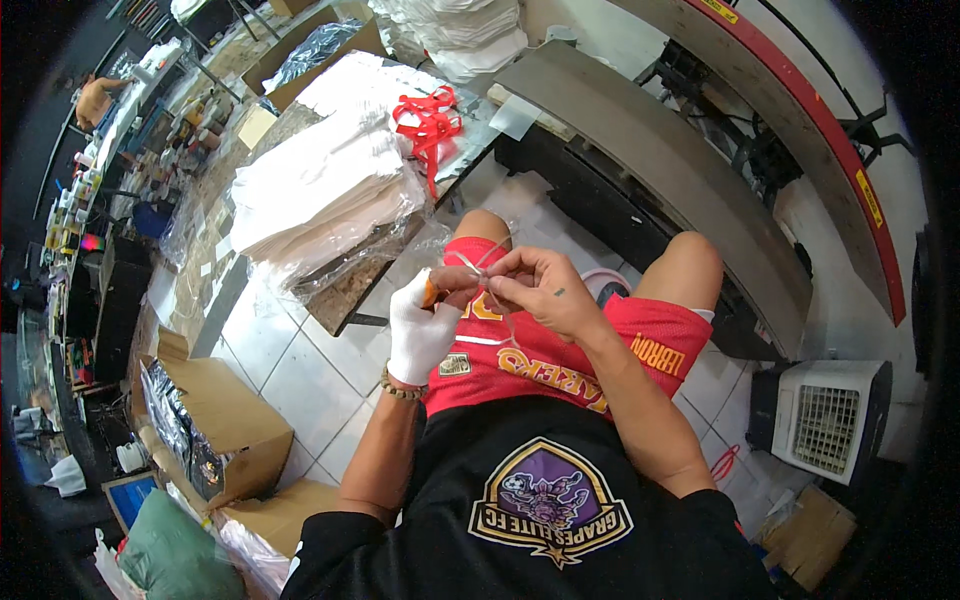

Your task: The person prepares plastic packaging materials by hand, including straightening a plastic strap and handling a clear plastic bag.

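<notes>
Above my lap, both hands meet and pinch a thin pale string (468, 262), whose loops and loose ends stick out around my fingers. My left hand (420, 318) wears a white glove with bare fingertips, with a bit of orange by the thumb. Its fingers are closed on the string. My bare right hand (543, 290) grips the same string from the other side, thumb against forefinger. Where the fingertips come together, they hide part of the string. Red shorts (560, 350) with yellow lettering lie just below my hands.
Ahead, a table carries a stack of white fabric (310, 180) and a red ribbon (428, 125). A large grey press (650, 150) curves along the right. Cardboard boxes (230, 420) stand at left, an air cooler (830, 420) at right. Far left, another person (95, 103) is beside a cluttered bench.
</notes>
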`<state>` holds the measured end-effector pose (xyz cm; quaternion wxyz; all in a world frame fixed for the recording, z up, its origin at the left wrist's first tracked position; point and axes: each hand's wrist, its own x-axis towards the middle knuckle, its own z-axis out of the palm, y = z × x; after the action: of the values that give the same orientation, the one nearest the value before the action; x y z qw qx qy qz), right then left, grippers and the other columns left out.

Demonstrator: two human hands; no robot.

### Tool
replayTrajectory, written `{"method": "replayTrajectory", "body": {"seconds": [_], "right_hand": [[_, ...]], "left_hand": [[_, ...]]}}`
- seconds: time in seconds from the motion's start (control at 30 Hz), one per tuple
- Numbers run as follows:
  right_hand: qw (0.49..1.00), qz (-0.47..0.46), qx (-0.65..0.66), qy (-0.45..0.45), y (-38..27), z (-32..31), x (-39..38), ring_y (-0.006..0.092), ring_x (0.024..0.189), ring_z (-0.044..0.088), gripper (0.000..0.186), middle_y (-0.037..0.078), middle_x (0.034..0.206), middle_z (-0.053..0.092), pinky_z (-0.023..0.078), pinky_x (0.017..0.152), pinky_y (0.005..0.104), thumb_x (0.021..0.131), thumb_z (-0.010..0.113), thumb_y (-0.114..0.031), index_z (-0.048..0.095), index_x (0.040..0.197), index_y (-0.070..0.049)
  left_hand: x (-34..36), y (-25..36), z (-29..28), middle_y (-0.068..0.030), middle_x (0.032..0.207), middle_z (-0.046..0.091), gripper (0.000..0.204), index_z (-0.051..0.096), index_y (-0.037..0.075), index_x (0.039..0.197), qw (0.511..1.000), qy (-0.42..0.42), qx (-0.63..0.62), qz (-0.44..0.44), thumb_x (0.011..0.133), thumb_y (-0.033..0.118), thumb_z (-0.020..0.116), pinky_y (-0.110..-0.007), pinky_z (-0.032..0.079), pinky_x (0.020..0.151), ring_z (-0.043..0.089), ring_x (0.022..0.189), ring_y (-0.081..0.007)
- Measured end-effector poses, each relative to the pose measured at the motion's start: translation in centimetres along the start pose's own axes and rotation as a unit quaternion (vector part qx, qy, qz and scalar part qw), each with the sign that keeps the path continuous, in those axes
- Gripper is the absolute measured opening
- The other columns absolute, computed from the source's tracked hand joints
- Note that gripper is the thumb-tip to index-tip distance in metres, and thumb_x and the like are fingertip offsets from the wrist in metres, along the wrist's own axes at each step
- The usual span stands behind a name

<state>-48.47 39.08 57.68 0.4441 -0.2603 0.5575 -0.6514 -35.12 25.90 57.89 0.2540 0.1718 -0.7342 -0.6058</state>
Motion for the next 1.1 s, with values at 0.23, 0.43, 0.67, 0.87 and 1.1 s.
{"method": "replayTrajectory", "body": {"seconds": [0.23,0.43,0.67,0.87,1.1], "right_hand": [[0.992,0.103,0.073,-0.012,-0.2,0.7,-0.1,0.0115,0.073,0.064,0.017,0.007,0.084,0.065,0.059,0.062,0.0271,0.088,0.066,-0.008,0.06,0.1,0.002],[0.993,0.031,0.11,0.01,0.6,0.9,-0.6,0.0107,0.074,0.064,0.016,0.005,0.081,0.066,0.058,0.06,0.0263,0.087,0.068,-0.01,0.063,0.098,0.0],[0.985,-0.096,-0.118,0.083,1.5,1.1,-0.5,0.0077,0.066,0.06,0.01,0.004,0.073,0.066,0.048,0.056,0.0225,0.083,0.067,-0.01,0.066,0.083,-0.001],[0.988,-0.079,-0.109,0.081,2.2,0.4,-0.8,0.0084,0.063,0.056,0.007,0.002,0.07,0.062,0.045,0.056,0.0252,0.078,0.065,-0.007,0.063,0.072,-0.004],[0.995,-0.058,0.04,0.07,3.3,0.1,-1.1,0.0097,0.069,0.059,0.009,0.003,0.079,0.062,0.05,0.067,0.0236,0.079,0.064,-0.001,0.061,0.088,-0.001]], "left_hand": [[-0.1,0.1,0.0,-0.009,0.093,0.07,0.014,0.068,-0.003,0.094,0.998,-0.02,-0.062,-0.014,0.083,-0.009,0.063,-0.026,0.052,0.078,0.065,0.086,-0.0139],[-0.3,-0.5,-0.4,-0.01,0.095,0.07,0.012,0.068,-0.004,0.095,0.991,0.002,-0.11,-0.081,0.084,-0.005,0.065,-0.026,0.052,0.077,0.065,0.086,-0.0139],[-0.6,-0.3,0.2,-0.01,0.096,0.07,0.012,0.067,-0.004,0.094,0.99,-0.003,-0.118,-0.076,0.083,-0.007,0.063,-0.025,0.052,0.076,0.065,0.085,-0.0139],[-0.4,0.7,0.2,-0.0073,0.09,0.069,0.015,0.068,-0.002,0.091,0.998,-0.043,0.037,0.015,0.081,-0.011,0.061,-0.024,0.051,0.073,0.064,0.081,-0.0119],[-0.9,0.4,0.5,-0.0065,0.086,0.067,0.011,0.066,-0.002,0.089,0.998,-0.049,-0.014,-0.04,0.08,-0.008,0.063,-0.023,0.05,0.069,0.062,0.079,-0.0105]]}}
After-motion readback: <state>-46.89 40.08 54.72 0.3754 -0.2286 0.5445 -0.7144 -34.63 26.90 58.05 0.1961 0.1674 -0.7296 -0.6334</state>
